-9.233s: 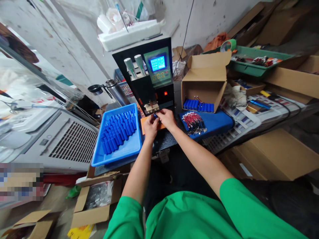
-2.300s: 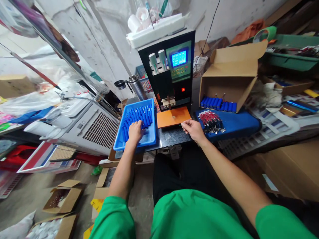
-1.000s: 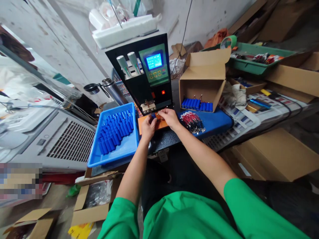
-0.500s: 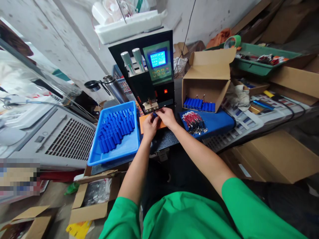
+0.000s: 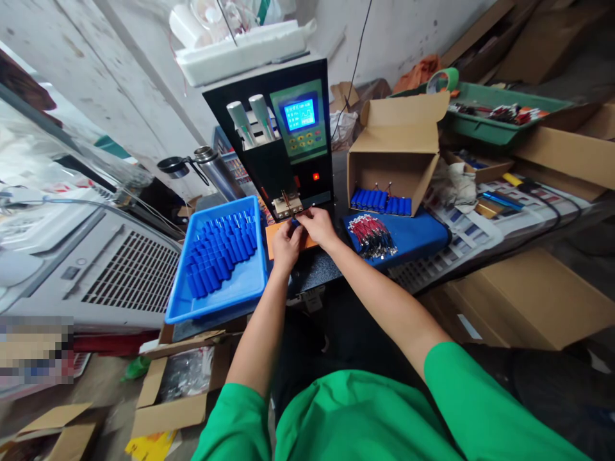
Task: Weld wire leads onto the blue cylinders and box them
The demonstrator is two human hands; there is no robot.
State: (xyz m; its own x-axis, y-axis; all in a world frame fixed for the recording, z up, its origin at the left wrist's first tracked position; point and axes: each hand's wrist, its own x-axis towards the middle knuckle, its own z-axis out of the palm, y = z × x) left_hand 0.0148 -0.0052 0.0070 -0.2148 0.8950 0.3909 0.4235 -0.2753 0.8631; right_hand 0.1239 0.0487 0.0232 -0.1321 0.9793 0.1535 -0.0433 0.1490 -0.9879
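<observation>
Both hands are meeting over the orange pad [image 5: 275,234], just below the welding tips [image 5: 287,203] of the black spot welder [image 5: 288,153]. The left hand [image 5: 287,246] and the right hand [image 5: 316,225] are pinching closed on a small blue cell [image 5: 294,222], which they are holding between their fingertips right under the tips, seemingly so that its end is lining up with them. Whether a wire is also being held there is too small to tell. To the left, a blue tray [image 5: 225,296] of loose blue cells is sitting within easy reach. To the right, a bundle of red wires [image 5: 372,234] is lying on a blue mat [image 5: 418,234], and behind it an open cardboard box [image 5: 391,168] is keeping a row of cells.
</observation>
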